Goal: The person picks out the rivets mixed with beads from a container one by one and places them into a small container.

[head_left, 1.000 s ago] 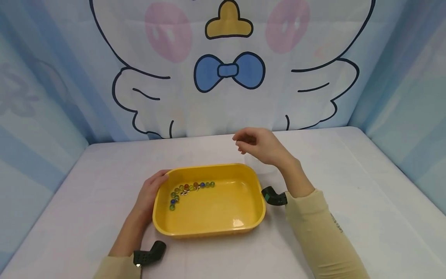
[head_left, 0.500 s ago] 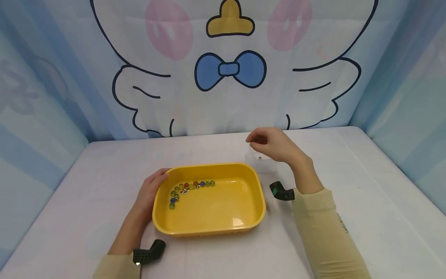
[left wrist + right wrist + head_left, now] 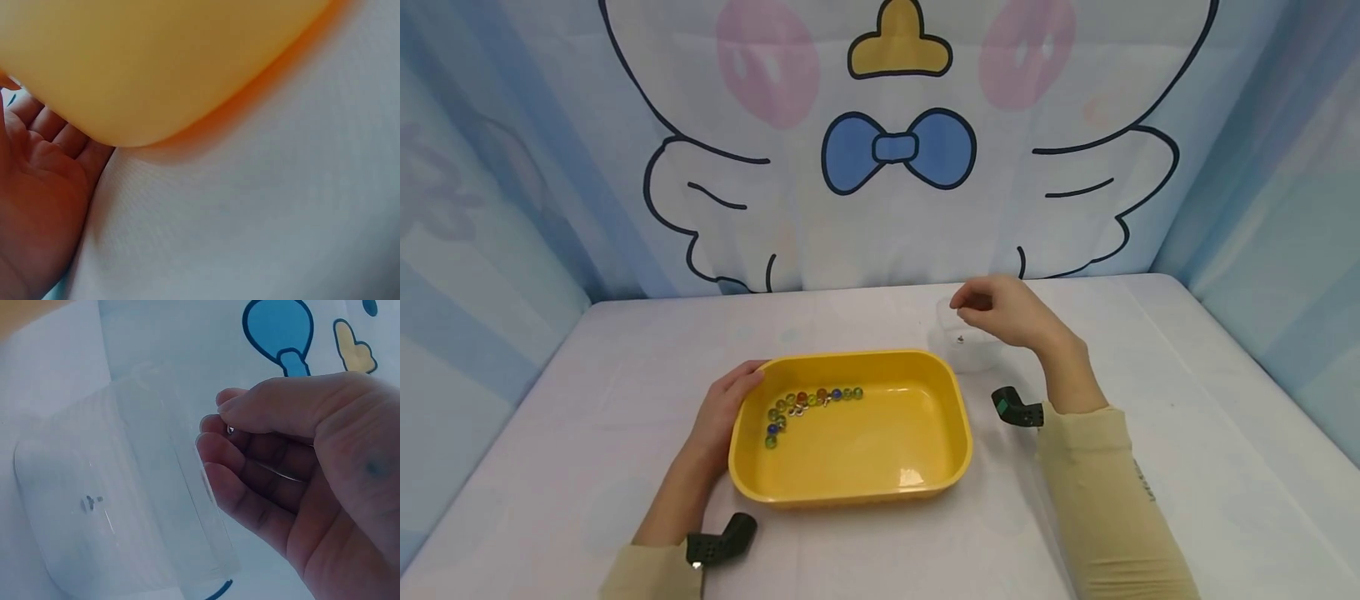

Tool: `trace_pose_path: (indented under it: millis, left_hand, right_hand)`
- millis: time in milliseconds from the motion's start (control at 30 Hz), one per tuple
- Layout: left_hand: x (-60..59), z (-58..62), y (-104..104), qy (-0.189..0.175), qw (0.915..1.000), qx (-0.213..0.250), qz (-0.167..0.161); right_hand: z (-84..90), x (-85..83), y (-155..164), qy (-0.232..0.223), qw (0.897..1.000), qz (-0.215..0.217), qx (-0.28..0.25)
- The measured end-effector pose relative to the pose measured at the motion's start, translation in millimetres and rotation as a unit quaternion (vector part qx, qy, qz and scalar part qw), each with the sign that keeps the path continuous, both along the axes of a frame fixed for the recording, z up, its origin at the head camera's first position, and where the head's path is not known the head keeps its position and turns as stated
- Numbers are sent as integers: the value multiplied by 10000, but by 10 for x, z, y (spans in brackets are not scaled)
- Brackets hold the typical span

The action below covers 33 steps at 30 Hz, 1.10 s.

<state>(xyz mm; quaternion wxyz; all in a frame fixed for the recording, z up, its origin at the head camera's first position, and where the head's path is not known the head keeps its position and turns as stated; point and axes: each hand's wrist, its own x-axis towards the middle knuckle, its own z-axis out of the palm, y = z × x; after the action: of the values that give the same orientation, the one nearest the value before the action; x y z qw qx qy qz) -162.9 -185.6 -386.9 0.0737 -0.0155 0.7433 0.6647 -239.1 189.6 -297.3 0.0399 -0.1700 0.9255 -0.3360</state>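
Note:
My left hand (image 3: 724, 411) holds the left end of a yellow tray (image 3: 880, 492), thumb at the rim and fingers along the outer wall. In the left wrist view the palm (image 3: 44, 181) faces the tray's underside. My right hand (image 3: 1011, 312) is raised over a clear plastic box (image 3: 977, 357) behind the tray's right corner. Between its thumb and fingertips shows a small shiny metal piece (image 3: 230, 430), its shape too small to make out. Another small metal piece (image 3: 90, 502) lies in the clear box. Several glass marbles (image 3: 802, 397) line the tray's far left corner.
Several small silvery charms (image 3: 797, 411) lie beside the marbles in the tray. A white cloth (image 3: 850, 550) covers the table. A printed curtain (image 3: 895, 225) stands close behind, with others at both sides.
My right hand has moved to the right, from behind the tray to over the clear box, which shows more plainly now. The left hand, tray and marbles stay put.

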Motion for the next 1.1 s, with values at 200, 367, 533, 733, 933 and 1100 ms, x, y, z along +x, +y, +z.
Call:
trace_pose_path:
  millis: [200, 367, 533, 733, 933, 1100]
  left_hand:
    - [2, 28, -3, -115, 9999, -5, 80]
    - [8, 48, -1, -188, 9997, 72, 123]
    - [12, 50, -2, -202, 9996, 173, 95]
    - [9, 38, -4, -188, 9995, 257, 36]
    - [4, 31, 0, -216, 9994, 257, 60]
    - [0, 21, -3, -179, 9996, 205, 76]
  right_hand:
    - [-9, -9, 20, -199, 9997, -69, 94]
    - [-19, -20, 17, -364, 9989, -161, 251]
    - [-22, -29, 3, -447, 9982, -149, 366]
    - [-26, -30, 22, -394, 9982, -131, 437]
    - [-23, -25, 4, -264, 9990, -94, 334]
    - [-6, -16, -33, -170, 9995, -37, 245]
